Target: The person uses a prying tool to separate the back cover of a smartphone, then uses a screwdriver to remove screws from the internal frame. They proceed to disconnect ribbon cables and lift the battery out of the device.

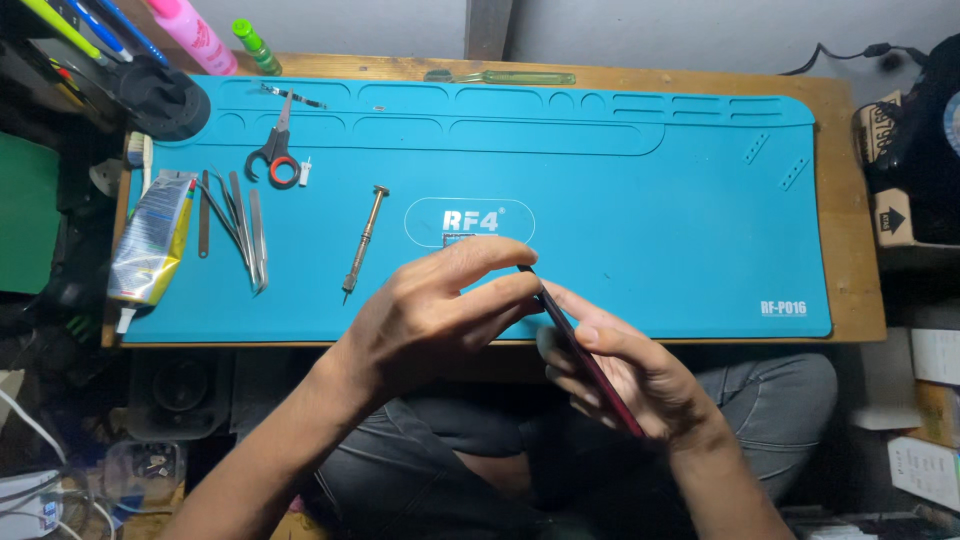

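Note:
My right hand (630, 370) holds a thin dark phone with a red edge (585, 360), tilted on its side over the near edge of the blue work mat (650, 220). My left hand (440, 310) reaches across, its fingertips pinching at the phone's top corner. Whether a small tool is in those fingers cannot be told.
On the mat lie a brass screwdriver (364, 240), several tweezers and pry tools (240, 225), scissors (276, 150) and a squeezed tube (152, 240). A pink bottle (195, 32) and green bottle (256, 45) stand at the back. Boxes sit at the right (890, 170).

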